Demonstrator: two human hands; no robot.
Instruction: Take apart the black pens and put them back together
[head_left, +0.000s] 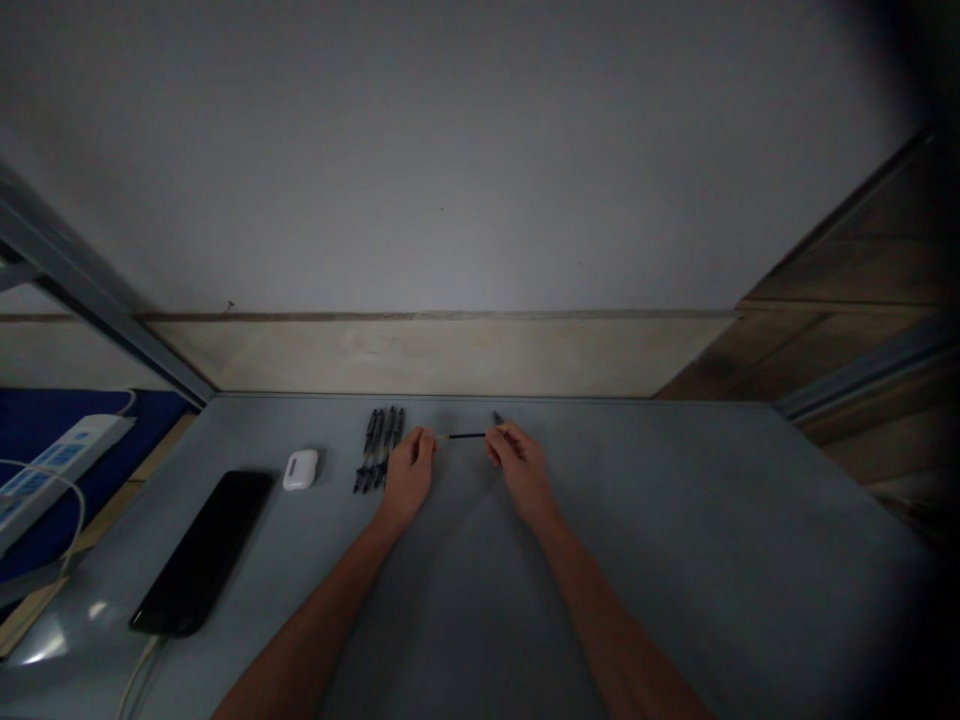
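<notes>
A thin dark pen refill (466, 436) with a pale tip at its left end stretches level between my two hands. My left hand (410, 467) pinches its left end, fingers closed. The right end is pinched by my right hand (519, 464), also closed. A small dark pen part (497, 418) shows just beyond the right fingers; whether that hand touches it I cannot tell. Several black-and-clear pens (379, 448) lie side by side on the grey table (675, 520), immediately left of my left hand, which partly hides the nearest one.
A white earbud case (301, 469) lies left of the pens. Further left is a black phone (202, 553) with a white cable (140, 672). A white power strip (56, 470) rests on blue cloth beyond the table's left edge. A wall (450, 200) rises behind the table.
</notes>
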